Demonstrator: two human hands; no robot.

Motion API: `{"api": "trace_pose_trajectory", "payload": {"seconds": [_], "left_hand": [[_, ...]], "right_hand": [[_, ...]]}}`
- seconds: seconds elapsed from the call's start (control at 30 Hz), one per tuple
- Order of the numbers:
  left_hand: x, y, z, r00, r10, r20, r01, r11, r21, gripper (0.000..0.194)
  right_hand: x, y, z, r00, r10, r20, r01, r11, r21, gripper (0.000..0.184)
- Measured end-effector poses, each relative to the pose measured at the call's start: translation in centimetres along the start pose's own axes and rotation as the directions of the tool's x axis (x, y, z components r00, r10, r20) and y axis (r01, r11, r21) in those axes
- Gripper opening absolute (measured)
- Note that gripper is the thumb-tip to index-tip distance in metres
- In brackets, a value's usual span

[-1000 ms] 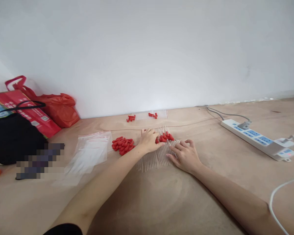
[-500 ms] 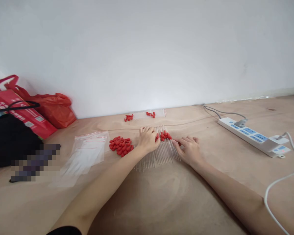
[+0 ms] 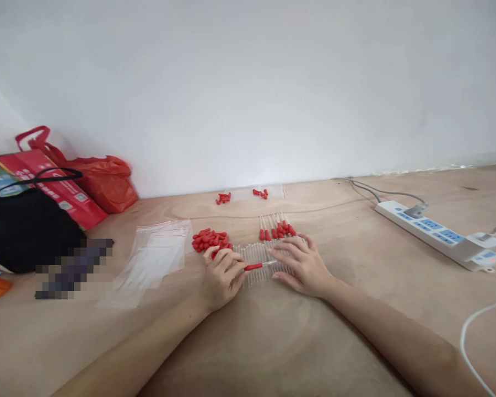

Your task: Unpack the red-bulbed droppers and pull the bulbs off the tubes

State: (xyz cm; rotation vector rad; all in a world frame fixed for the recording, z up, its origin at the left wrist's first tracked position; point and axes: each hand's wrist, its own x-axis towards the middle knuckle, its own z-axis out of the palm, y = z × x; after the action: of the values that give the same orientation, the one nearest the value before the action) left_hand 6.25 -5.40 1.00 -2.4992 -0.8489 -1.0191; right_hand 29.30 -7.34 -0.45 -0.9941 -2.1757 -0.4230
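My left hand point(image 3: 222, 274) is closed in a pinch on the red cap point(image 3: 253, 267) of a clear thin tube lying sideways over a row of clear tubes point(image 3: 259, 253). My right hand point(image 3: 300, 265) rests on that row with fingers stretched out, a fingertip touching the tube's clear end. Behind the row lie several tubes with red caps point(image 3: 278, 229) fitted. A pile of loose red caps point(image 3: 209, 240) sits just beyond my left hand.
Clear zip bags point(image 3: 155, 255) lie to the left. A black bag point(image 3: 25, 229), a red box and a red plastic bag point(image 3: 105, 184) stand at far left. A white power strip point(image 3: 438, 237) with cables lies right. Small bags with red caps point(image 3: 242, 194) sit by the wall.
My left hand drew back toward me from the capped tubes, now pinching one red-capped tube. My right hand slid left onto the row of clear tubes.
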Motion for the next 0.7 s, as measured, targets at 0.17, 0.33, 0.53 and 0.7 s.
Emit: {"api": "trace_pose_trajectory", "payload": {"seconds": [0.17,0.33,0.53,0.7], "left_hand": [[0.1,0.5,0.1,0.999,0.028,-0.034,-0.029,0.999,-0.023,0.011],[0.2,0.8,0.4,1.000,-0.003,-0.014,0.002,0.997,-0.074,0.016],[0.2,0.9,1.2,0.998,0.055,0.045,-0.047,0.986,-0.158,0.015],[0.0,0.9,0.9,0.994,0.086,0.067,-0.074,0.983,-0.170,0.016]], "right_hand": [[0.0,-0.4,1.2,0.998,-0.049,-0.048,0.049,0.999,0.006,0.019],[0.1,-0.6,1.4,0.991,-0.091,-0.098,0.092,0.996,0.005,0.014],[0.0,-1.2,1.1,0.989,-0.124,-0.078,0.124,0.992,-0.011,0.014],[0.0,-1.2,0.8,0.990,-0.130,-0.055,0.128,0.991,-0.038,0.018]]}}
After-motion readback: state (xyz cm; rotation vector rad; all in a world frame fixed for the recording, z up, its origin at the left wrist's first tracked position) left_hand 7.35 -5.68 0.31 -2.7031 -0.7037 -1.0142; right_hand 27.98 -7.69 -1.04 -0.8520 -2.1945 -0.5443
